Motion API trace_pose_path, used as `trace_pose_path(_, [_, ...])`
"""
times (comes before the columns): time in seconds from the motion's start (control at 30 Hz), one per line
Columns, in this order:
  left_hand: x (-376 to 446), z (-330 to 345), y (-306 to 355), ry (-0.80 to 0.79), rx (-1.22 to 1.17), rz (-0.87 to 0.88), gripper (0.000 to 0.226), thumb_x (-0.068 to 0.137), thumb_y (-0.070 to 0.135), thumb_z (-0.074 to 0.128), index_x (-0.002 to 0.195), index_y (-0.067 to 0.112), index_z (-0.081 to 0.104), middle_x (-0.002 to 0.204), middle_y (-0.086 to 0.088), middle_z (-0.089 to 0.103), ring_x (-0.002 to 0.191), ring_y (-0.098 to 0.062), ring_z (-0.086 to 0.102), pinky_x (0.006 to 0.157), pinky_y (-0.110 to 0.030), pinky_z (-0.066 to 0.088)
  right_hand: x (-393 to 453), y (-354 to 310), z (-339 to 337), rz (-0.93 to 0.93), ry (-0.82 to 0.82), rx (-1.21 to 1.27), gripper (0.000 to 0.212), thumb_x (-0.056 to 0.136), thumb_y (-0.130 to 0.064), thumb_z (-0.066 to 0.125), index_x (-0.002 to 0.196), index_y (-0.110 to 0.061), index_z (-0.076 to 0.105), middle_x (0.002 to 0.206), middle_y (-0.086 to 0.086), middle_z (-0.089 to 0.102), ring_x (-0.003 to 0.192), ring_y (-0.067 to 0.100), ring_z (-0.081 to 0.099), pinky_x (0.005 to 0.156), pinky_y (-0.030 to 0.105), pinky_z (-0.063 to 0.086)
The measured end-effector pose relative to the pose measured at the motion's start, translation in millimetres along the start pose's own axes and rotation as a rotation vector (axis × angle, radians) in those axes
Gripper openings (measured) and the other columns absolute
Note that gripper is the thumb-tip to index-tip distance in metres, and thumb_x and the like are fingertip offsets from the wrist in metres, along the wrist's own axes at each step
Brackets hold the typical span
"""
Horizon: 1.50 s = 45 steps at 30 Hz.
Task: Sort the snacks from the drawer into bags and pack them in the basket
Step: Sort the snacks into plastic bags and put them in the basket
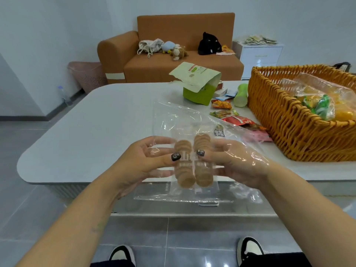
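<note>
Two hands [152, 160] [237, 162] pinching one clear bag [185, 120], two biscuit stacks [193, 162] inside, one wicker basket [289, 128] nearby

White Chinese characters run across the clear biscuit packet [193, 162] pinched between the left hand [152, 160] and the right hand [237, 160]; only the first, "山", can be read, at the thumbs. Print on the red snack packet [241, 120] and the pale green pouch [194, 74], both beyond the right hand, is too blurred to make out.
</note>
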State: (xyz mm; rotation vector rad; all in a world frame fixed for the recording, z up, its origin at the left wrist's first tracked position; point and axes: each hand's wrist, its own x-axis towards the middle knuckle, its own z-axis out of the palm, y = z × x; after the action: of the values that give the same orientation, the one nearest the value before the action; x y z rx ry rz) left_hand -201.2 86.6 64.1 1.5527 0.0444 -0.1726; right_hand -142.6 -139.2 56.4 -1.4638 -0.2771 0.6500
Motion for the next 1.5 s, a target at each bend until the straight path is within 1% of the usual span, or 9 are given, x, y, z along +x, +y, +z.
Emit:
trace_pose_path(0.1, [0.7, 3.4, -0.2, 0.014, -0.060, 0.023, 0.050, 0.073, 0.023, 0.071, 0.122, 0.018, 0.061, 0.108, -0.014, 0.073, 0.097, -0.029, 0.072, 0.072, -0.039, 0.061, -6.6, -7.9, -6.9, 0.020, -0.031, 0.020, 0.029, 0.068, -0.024, 0.073, 0.094, -0.010, 0.071, 0.086, 0.004, 0.070, 0.077, 0.020, 0.060, 0.074, 0.031, 0.053])
trace_pose_path(0.23, [2.6, 11.1, 1.9, 0.003, -0.047, 0.072, 0.055, 0.073, 0.025, 0.069, 0.125, 0.025, 0.056, 0.098, -0.006, 0.075, 0.076, -0.016, 0.070, 0.058, -0.029, 0.056, -11.6, -13.1, -13.1, 0.013, -0.128, 0.145, 0.019, 0.077, -0.007, 0.065, 0.095, -0.007, 0.071, 0.097, 0.012, 0.071, 0.081, 0.023, 0.069, 0.071, 0.032, 0.060])
trace_pose_path(0.43, [4.4, 28.4, -5.2, -0.060, -0.088, 0.070, 0.057, 0.077, 0.019, 0.067, 0.131, 0.020, 0.050, 0.108, -0.014, 0.073, 0.094, -0.027, 0.072, 0.077, -0.039, 0.060, -6.9, -5.1, -1.9, -0.105, -0.065, 0.096, 0.019, 0.072, -0.006, 0.066, 0.070, -0.021, 0.077, 0.081, 0.005, 0.074, 0.072, 0.015, 0.070, 0.068, 0.031, 0.060])
trace_pose_path(0.57, [3.6, 35.7, -9.7, -0.070, -0.055, 0.037, 0.054, 0.074, 0.022, 0.069, 0.127, 0.025, 0.055, 0.106, -0.011, 0.073, 0.089, -0.025, 0.072, 0.067, -0.042, 0.061, -7.2, -4.8, -10.4, -0.078, -0.039, -0.116, 0.030, 0.080, -0.008, 0.070, 0.108, 0.001, 0.066, 0.101, 0.021, 0.071, 0.080, 0.024, 0.069, 0.063, 0.030, 0.059])
trace_pose_path(0.7, [6.8, 39.0, -8.7, -0.051, -0.119, 0.008, 0.051, 0.079, 0.035, 0.060, 0.129, 0.027, 0.053, 0.105, -0.010, 0.073, 0.085, -0.027, 0.070, 0.062, -0.041, 0.059, -6.3, -2.4, -11.7, -0.082, 0.011, -0.098, 0.052, 0.067, -0.017, 0.075, 0.109, 0.011, 0.062, 0.095, 0.029, 0.068, 0.067, 0.021, 0.068, 0.058, 0.024, 0.056])
trace_pose_path(0.83, [8.1, 43.7, -11.7, -0.050, -0.117, -0.022, 0.045, 0.079, 0.031, 0.060, 0.124, 0.030, 0.054, 0.091, -0.003, 0.074, 0.072, -0.019, 0.070, 0.055, -0.033, 0.056, -1.5, 0.1, -13.3, -0.035, 0.002, -0.091, 0.020, 0.076, -0.008, 0.074, 0.092, 0.000, 0.065, 0.076, 0.011, 0.070, 0.066, 0.021, 0.069, 0.063, 0.028, 0.059])
trace_pose_path(0.97, [10.6, 41.4, -11.8, 0.042, -0.230, -0.022, 0.039, 0.083, 0.024, 0.061, 0.122, 0.025, 0.060, 0.087, -0.006, 0.074, 0.068, -0.017, 0.070, 0.052, -0.030, 0.055, -3.3, -14.8, -17.0, -0.024, -0.012, -0.187, 0.025, 0.084, -0.025, 0.066, 0.103, -0.009, 0.063, 0.088, 0.008, 0.074, 0.075, 0.019, 0.072, 0.065, 0.024, 0.057])
trace_pose_path(1.23, [28.3, 12.2, -17.6, 0.462, -0.380, -0.065, 0.020, 0.097, 0.022, 0.057, 0.116, 0.016, 0.058, 0.100, -0.011, 0.072, 0.067, -0.021, 0.072, 0.060, -0.041, 0.060, 17.8, -14.6, -80.5, -0.064, 0.658, -0.250, 0.012, 0.091, 0.001, 0.056, 0.096, -0.005, 0.066, 0.094, 0.019, 0.070, 0.067, 0.020, 0.070, 0.061, 0.026, 0.059])
trace_pose_path(1.5, [37.8, 21.5, -22.1, 0.623, -0.423, 0.002, 0.017, 0.099, 0.025, 0.056, 0.102, 0.009, 0.061, 0.077, -0.006, 0.073, 0.060, -0.017, 0.071, 0.076, -0.049, 0.058, 74.4, -6.7, -135.2, -0.094, 0.843, -0.879, 0.026, 0.085, -0.009, 0.065, 0.111, -0.010, 0.066, 0.104, 0.008, 0.067, 0.097, 0.024, 0.061, 0.085, 0.035, 0.050])
